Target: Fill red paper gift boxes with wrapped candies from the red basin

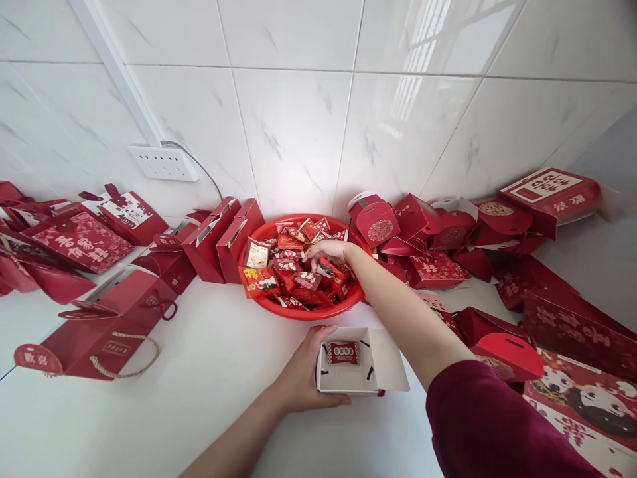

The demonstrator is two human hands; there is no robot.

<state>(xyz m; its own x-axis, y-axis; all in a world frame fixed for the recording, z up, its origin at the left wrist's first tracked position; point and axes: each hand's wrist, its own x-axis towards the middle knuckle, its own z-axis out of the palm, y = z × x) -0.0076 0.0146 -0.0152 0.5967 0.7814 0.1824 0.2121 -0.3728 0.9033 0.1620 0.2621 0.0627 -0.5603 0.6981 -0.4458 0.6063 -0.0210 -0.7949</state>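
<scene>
My left hand point(309, 375) grips the left side of an open white box point(367, 340), its lid flap out to the right. One red wrapped candy point(343, 353) lies inside the box. Behind the box is a round red basin point(293, 313) heaped with red, gold and white wrapped snacks. My right hand point(326, 255) reaches into the heap from the right, its fingers bent down among the packets; what they hold, if anything, is hidden.
Red gift boxes point(114, 325) and bags crowd the left of the white table point(209, 398). More red boxes point(430, 269) pile up at the right. A tiled wall point(293, 133) with a white socket strip point(163, 163) stands behind.
</scene>
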